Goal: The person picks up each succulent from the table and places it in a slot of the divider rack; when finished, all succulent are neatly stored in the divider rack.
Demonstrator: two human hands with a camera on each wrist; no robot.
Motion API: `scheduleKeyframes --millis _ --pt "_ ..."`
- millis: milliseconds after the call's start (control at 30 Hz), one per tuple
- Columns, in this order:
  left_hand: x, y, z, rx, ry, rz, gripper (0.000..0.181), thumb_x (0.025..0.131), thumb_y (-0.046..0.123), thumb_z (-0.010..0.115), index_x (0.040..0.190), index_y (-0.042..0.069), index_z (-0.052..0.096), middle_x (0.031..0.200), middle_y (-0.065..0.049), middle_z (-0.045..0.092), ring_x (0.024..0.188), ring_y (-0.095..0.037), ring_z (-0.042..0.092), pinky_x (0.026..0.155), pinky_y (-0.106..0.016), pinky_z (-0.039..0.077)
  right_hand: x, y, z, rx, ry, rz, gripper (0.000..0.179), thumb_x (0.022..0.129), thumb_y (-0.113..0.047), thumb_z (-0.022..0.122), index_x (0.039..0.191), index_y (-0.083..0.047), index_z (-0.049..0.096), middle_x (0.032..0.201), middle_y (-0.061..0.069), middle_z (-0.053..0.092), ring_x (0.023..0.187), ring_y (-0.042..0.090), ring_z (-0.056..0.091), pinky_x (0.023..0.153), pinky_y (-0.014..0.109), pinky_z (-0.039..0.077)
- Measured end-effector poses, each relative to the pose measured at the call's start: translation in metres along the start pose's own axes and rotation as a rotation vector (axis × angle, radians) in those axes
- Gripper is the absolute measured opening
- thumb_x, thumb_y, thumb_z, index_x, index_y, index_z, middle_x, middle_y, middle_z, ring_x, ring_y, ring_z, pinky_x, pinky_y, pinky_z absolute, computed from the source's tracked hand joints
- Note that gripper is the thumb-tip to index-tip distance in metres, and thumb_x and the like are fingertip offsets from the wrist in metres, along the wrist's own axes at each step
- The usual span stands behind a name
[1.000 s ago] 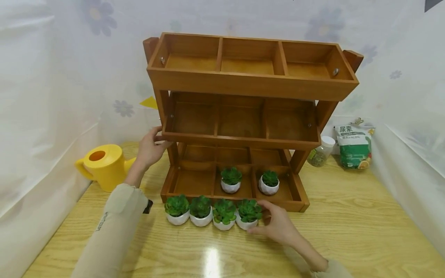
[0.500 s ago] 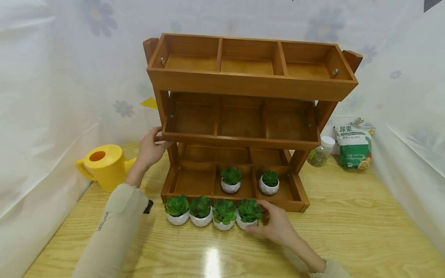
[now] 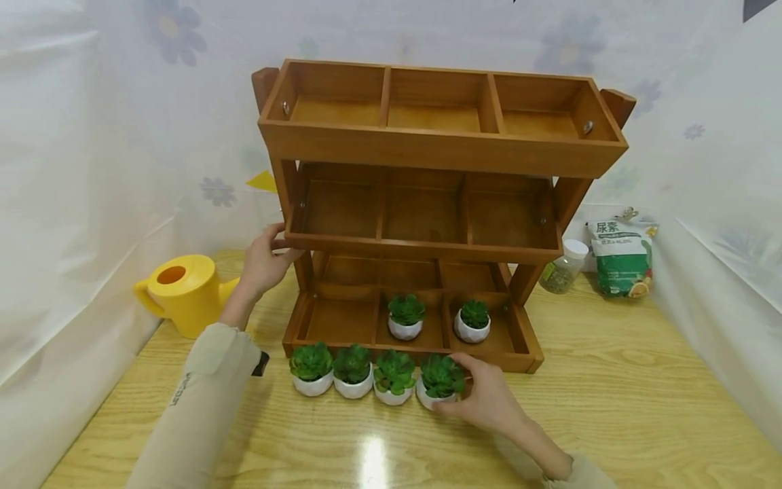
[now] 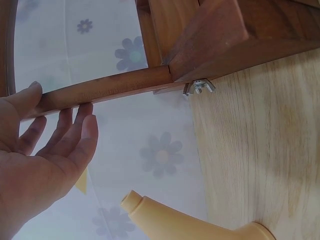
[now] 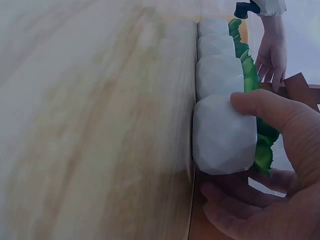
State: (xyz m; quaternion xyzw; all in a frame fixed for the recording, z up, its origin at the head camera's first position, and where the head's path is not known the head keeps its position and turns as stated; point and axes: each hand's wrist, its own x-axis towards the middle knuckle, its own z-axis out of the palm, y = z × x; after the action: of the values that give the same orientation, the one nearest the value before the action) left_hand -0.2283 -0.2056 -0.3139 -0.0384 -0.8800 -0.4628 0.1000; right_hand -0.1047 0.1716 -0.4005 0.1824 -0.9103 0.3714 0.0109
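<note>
A three-tiered wooden plant stand [image 3: 440,148] has three compartments in each tier. My left hand [image 3: 264,263] grips its left upright [image 4: 125,83], thumb on one side and fingers on the other. In front of the stand, several potted succulents with faceted white pots line up on the table. My right hand [image 3: 489,399] holds the rightmost potted succulent [image 3: 441,377] between thumb and fingers, as the right wrist view also shows with its white pot [image 5: 225,135]. Two more sit in the bottom tier: one potted succulent [image 3: 406,316] in the middle compartment, another potted succulent [image 3: 473,322] in the right.
A yellow watering can [image 3: 189,292] stands left of the stand, its spout [image 4: 170,217] below my left hand in the left wrist view. On the right are a white-lidded jar [image 3: 563,268] and a green-and-white bag [image 3: 623,258]. White floral sheeting surrounds the wooden table [image 3: 641,407].
The rightmost potted succulent has shifted slightly right in my right hand, opening a small gap from its neighbour. My left hand stays on the upright.
</note>
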Motion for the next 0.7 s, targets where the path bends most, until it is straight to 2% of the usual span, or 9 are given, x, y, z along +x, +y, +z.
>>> scheduleKeyframes --millis 300,400,567,700 --pt "-0.003 0.003 0.000 -0.005 -0.014 -0.008 0.061 0.097 0.023 0.058 0.148 0.004 0.033 0.134 -0.028 0.047 0.117 -0.045 0.053 0.090 -0.054 0.049 -0.004 0.006 -0.008 0.137 -0.078 0.084 0.062 0.064 -0.030 0.089 0.114 -0.005 0.063 0.097 0.002 0.067 0.078 0.010 0.064 0.066 0.024 0.053" --pt "-0.003 0.003 0.000 -0.009 -0.020 -0.014 0.061 0.097 0.023 0.058 0.148 0.004 0.032 0.135 -0.028 0.047 0.118 -0.044 0.052 0.090 -0.054 0.049 -0.004 0.007 -0.014 0.204 -0.097 0.079 0.061 0.067 -0.027 0.088 0.116 -0.003 0.062 0.099 0.005 0.066 0.078 0.012 0.064 0.066 0.026 0.054" --pt "-0.003 0.003 0.000 -0.011 -0.014 -0.009 0.060 0.097 0.025 0.058 0.148 0.005 0.033 0.135 -0.028 0.047 0.117 -0.045 0.052 0.090 -0.054 0.049 0.001 0.002 -0.028 0.363 -0.112 0.105 0.059 0.073 -0.018 0.084 0.120 0.003 0.056 0.105 0.011 0.064 0.086 0.018 0.065 0.070 0.029 0.056" --pt "-0.002 0.003 0.000 -0.012 -0.007 -0.002 0.060 0.097 0.024 0.058 0.148 0.005 0.034 0.135 -0.028 0.047 0.117 -0.044 0.052 0.089 -0.054 0.049 0.006 -0.006 -0.037 0.420 -0.121 0.160 0.063 0.077 -0.018 0.081 0.126 0.006 0.050 0.111 0.015 0.062 0.094 0.022 0.064 0.076 0.031 0.054"
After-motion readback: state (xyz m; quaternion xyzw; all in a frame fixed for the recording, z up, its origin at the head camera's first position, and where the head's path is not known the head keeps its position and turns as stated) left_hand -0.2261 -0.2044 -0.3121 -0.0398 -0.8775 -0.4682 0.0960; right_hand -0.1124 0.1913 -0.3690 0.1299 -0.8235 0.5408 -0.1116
